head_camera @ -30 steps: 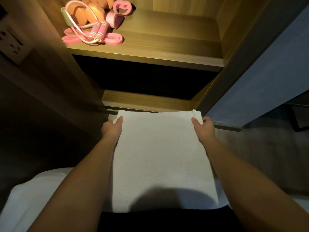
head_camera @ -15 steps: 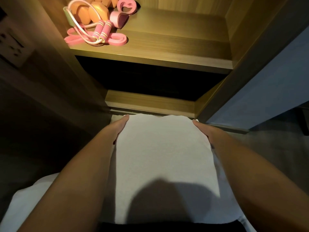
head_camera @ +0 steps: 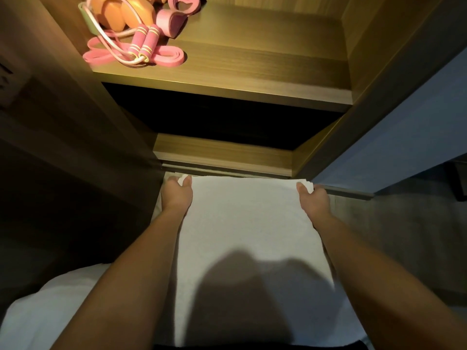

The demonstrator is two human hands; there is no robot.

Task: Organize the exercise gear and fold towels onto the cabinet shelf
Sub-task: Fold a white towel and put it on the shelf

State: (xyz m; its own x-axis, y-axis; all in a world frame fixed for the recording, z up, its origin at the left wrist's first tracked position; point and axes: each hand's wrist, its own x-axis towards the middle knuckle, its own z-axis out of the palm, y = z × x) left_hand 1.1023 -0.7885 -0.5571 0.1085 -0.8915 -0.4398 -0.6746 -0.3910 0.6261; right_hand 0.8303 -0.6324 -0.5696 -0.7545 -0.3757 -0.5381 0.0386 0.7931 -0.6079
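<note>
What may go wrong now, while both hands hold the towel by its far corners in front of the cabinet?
1. The left hand and right hand pinch only the corners of the towel, so its near end may sag or unfold when lifted.
2. The jump rope and bands lie on the left of the shelf. A towel set there may push or cover them.

No writing, label or number can be read from where I stand. The pink jump-rope handles [head_camera: 144, 42] up at eleven o'clock carry only plain yellow stripes. The pale wall plate [head_camera: 10, 82] out at nine o'clock shows dark marks, too blurred and cut off by the edge to make out as letters or signs.
</note>
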